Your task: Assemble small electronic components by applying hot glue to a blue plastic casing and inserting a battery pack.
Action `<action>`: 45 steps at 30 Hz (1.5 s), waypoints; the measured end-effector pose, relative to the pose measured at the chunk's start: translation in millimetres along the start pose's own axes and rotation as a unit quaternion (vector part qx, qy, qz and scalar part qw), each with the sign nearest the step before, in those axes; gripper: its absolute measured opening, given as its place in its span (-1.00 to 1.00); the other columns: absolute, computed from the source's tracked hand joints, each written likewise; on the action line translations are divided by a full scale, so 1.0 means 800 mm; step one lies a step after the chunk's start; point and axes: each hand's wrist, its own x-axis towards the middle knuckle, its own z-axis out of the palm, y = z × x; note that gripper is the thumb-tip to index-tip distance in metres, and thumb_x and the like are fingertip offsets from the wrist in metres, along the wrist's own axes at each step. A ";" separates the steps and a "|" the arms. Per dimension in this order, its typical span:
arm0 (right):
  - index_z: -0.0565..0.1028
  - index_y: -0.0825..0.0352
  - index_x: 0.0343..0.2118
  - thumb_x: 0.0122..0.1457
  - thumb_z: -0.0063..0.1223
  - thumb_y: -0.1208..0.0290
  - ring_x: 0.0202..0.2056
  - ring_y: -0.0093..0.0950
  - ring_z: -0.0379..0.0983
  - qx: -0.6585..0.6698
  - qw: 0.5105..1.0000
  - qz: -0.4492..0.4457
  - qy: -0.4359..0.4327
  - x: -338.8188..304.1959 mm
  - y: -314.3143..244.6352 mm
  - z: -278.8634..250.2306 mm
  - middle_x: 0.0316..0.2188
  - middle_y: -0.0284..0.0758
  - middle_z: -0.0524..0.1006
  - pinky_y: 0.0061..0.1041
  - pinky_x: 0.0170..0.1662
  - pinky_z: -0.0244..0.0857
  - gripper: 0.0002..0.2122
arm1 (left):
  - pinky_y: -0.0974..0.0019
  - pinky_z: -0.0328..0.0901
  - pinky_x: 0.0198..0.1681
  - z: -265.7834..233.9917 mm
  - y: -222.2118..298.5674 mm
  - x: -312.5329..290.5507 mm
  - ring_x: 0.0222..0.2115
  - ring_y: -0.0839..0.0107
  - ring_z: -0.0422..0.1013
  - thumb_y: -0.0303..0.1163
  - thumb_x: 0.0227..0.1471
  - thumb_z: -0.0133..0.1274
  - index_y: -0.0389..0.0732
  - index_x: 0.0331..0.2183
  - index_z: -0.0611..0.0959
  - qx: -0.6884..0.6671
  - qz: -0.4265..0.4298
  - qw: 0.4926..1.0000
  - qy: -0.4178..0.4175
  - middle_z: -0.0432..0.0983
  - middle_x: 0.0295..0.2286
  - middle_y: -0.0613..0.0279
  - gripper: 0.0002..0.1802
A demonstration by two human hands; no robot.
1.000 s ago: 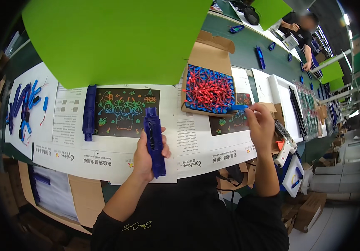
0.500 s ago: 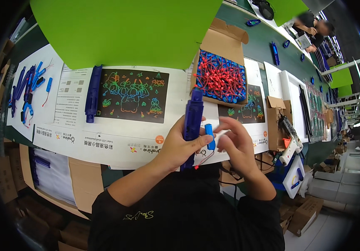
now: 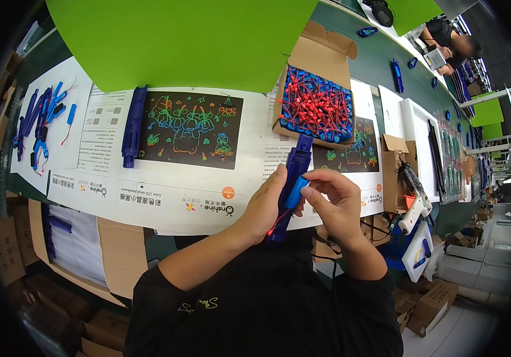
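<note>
My left hand [image 3: 262,207] is closed around a long dark blue plastic housing [image 3: 299,159], which stands tilted in front of my body. Between the thumb and fingers of my right hand [image 3: 340,207] is a small bright blue cylindrical battery [image 3: 296,191]. It lies over the housing's middle, at an angle; whether it sits inside cannot be made out. From its lower end a thin wire runs down to a red plug [image 3: 269,232] near my left palm. Just beyond the housing is an open cardboard box [image 3: 313,138] full of blue batteries with red plugs.
A second dark blue housing [image 3: 131,134] lies left on a printed sheet [image 3: 118,191]. Farther left is a pile of housings and batteries [image 3: 42,122]. A green panel [image 3: 178,44] rises at the back. To the right are a small carton [image 3: 395,190] and a white power strip [image 3: 411,219].
My right hand has closed on the battery, which was held by my left thumb against the housing. The housing now leans more to the right, and the battery has tilted.
</note>
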 end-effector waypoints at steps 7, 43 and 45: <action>0.52 0.37 -0.29 -0.04 0.15 0.65 -0.56 -0.61 0.38 -0.101 0.990 -0.079 0.063 0.001 0.012 0.009 -0.45 -0.29 0.45 -0.68 -0.44 0.22 -0.80 | 0.42 0.29 -0.42 0.003 -0.003 0.001 -0.55 0.51 0.35 0.04 0.23 -0.49 -0.22 -0.28 0.47 0.016 -0.008 1.000 0.018 0.42 -0.54 0.25 -0.43; 0.33 0.38 -0.19 0.18 -0.03 0.29 -0.35 -0.45 0.44 -0.022 0.972 -0.089 0.216 0.149 -0.100 -0.153 -0.34 -0.24 0.47 -0.37 -0.27 0.43 -0.74 | 0.23 0.12 0.04 -0.066 0.103 -0.038 -0.03 0.16 0.21 -0.49 -0.11 0.08 -0.35 0.02 0.27 0.526 0.354 0.753 0.177 0.25 -0.07 -0.05 -0.38; 0.34 0.37 -0.21 0.09 0.05 0.41 -0.40 -0.51 0.42 -0.090 0.974 -0.067 0.197 0.239 -0.091 -0.269 -0.43 -0.32 0.42 -0.50 -0.30 0.42 -0.76 | 0.23 0.16 -0.01 -0.126 0.144 -0.050 -0.08 0.15 0.23 -0.51 -0.14 0.11 -0.36 -0.02 0.32 0.554 0.365 0.642 0.384 0.30 -0.14 -0.04 -0.41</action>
